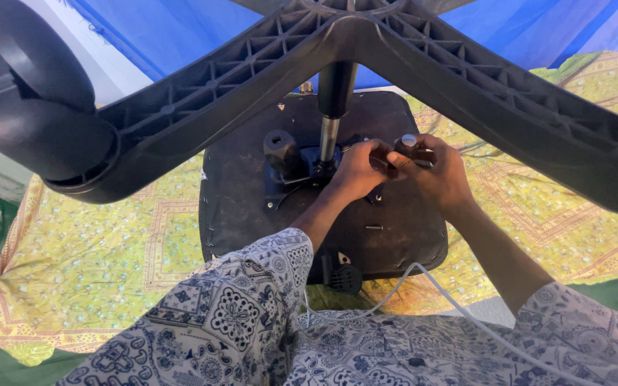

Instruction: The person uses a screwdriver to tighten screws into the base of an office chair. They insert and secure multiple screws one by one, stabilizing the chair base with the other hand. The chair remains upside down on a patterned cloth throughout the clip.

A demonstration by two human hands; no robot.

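Beneath the upturned black plastic chair base [409,53], left hand [357,171] and right hand [439,179] pinch a small silver-capped knob [407,143] at the seat mechanism plate [302,168]; one loose screw [374,227] lies unfitted on the seat underside.

Makeshift repair spot: upturned office chair [323,179] on patterned yellow cloth [101,271].

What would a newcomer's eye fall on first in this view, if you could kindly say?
First, the big black star-shaped chair base spreading across the top of the view, with a caster wheel at upper left. Beneath it, at centre, the left hand and right hand meet at the metal mechanism on the upturned black seat underside; the right holds a small dark tool handle. A yellow patterned cloth lies under everything.
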